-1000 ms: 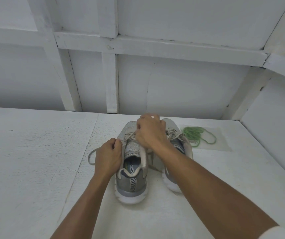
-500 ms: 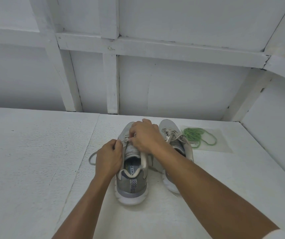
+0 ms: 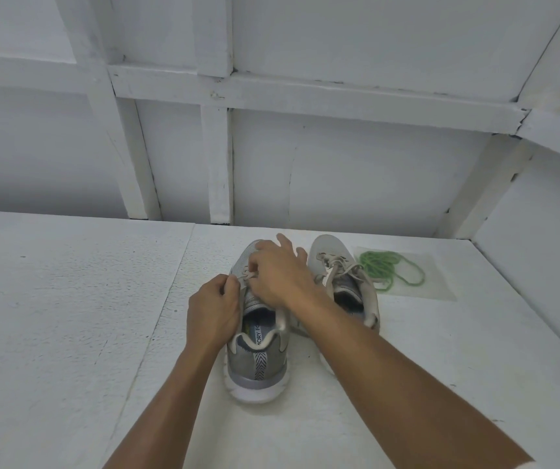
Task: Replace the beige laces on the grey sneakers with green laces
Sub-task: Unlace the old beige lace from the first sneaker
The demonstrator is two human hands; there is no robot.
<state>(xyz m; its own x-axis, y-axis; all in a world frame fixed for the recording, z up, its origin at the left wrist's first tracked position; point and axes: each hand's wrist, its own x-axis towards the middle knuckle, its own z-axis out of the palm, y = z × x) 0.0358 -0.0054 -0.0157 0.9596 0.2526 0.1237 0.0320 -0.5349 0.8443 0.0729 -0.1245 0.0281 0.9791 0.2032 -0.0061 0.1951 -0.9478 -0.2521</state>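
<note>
White table (image 3: 69,316), hands (image 3: 212,311) (image 3: 280,272) at beige lace (image 3: 249,274) of grey sneaker (image 3: 256,367).

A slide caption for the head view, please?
Left hand and right hand pinch the beige lace on a grey sneaker; green laces nearby.

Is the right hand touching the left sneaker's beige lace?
Touching. Head view: the right hand pinches the beige lace over the left sneaker.

White table (image 3: 69,316): sneakers (image 3: 256,367), green laces (image 3: 383,265) on plastic (image 3: 441,287)
</note>
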